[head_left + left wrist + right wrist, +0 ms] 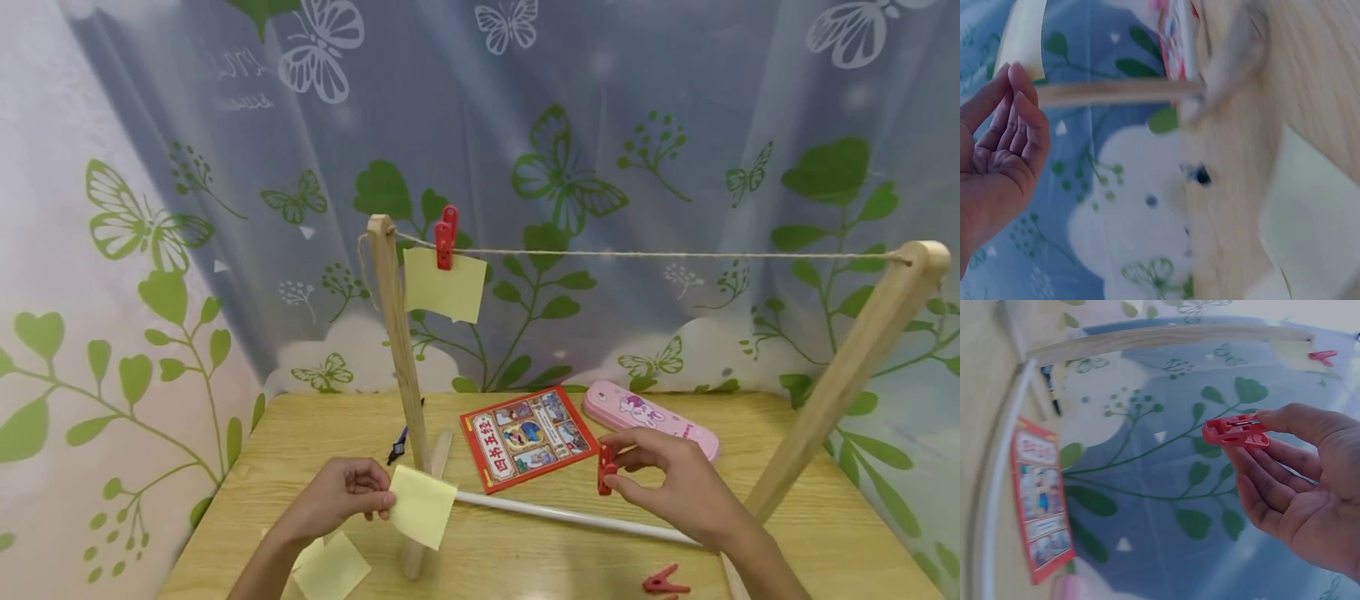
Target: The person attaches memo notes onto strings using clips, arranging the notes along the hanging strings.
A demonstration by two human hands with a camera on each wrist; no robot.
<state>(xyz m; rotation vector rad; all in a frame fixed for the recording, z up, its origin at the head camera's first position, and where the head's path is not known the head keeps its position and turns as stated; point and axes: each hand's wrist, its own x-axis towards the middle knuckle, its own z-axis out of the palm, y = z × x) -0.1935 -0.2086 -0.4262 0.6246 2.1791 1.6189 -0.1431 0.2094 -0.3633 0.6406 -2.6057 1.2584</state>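
Between thumb and fingertips, my left hand [347, 497] pinches a yellow sticky note [422, 507] by its edge, in front of the left wooden post. My right hand [670, 481] holds a red clothespin [1235, 430] between thumb and forefinger, over the table near the book. A thin string [645, 253] runs between the left post [405, 350] and the right post [847, 379]. Near its left end, another red clothespin [446, 239] clips a yellow sticky note [450, 285] to the string. More sticky notes [332, 569] lie on the table below my left hand.
A red book [528, 437] and a pink pencil case [651, 417] lie toward the back of the table. A white rod [570, 514] joins the posts low down. A pen [398, 446] lies behind the left post, and red clothespins [664, 579] lie at the front right.
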